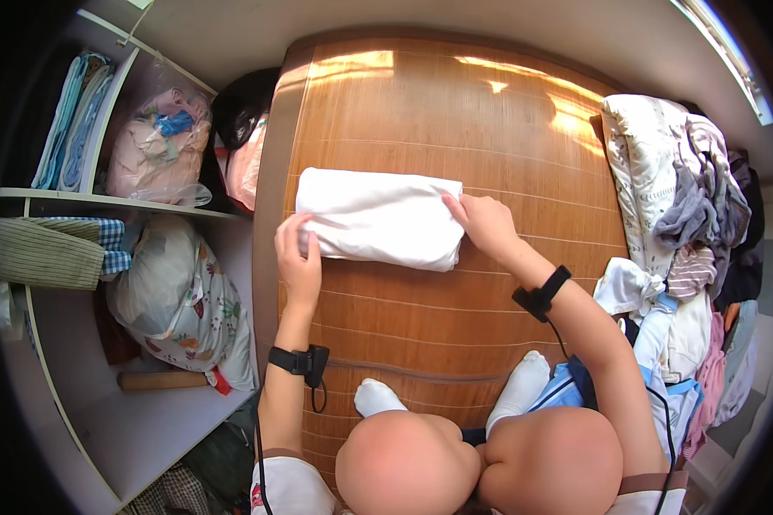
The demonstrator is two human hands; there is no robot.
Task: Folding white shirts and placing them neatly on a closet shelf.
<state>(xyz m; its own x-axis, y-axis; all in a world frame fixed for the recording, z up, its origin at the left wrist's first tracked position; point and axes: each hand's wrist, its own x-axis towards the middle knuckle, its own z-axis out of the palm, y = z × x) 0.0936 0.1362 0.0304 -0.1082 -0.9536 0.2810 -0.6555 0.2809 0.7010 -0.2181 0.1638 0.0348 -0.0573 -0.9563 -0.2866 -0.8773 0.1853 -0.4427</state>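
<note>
A white folded cloth, likely a garment (pixel 380 219), lies flat on a brown bamboo mat (pixel 412 315) in front of me, its long side running left to right. My left hand (pixel 299 251) touches its lower left end, with the fingertips on the fabric and the thumb near the edge. At the right end, my right hand (pixel 486 225) has its thumb and index finger at the cloth's upper right edge. The underside of the cloth and some right fingertips are hidden. Each wrist wears a black strap with a small device and a cable.
Piled clothes (pixel 689 322) and a folded quilt (pixel 638 167) line the mat's right side. On the left stands an open shelf unit (pixel 122 199) with bagged bedding (pixel 161 148), a stuffed floral bag (pixel 193 309) and a green corduroy garment (pixel 51 254). My knees and white-socked feet are near the bottom.
</note>
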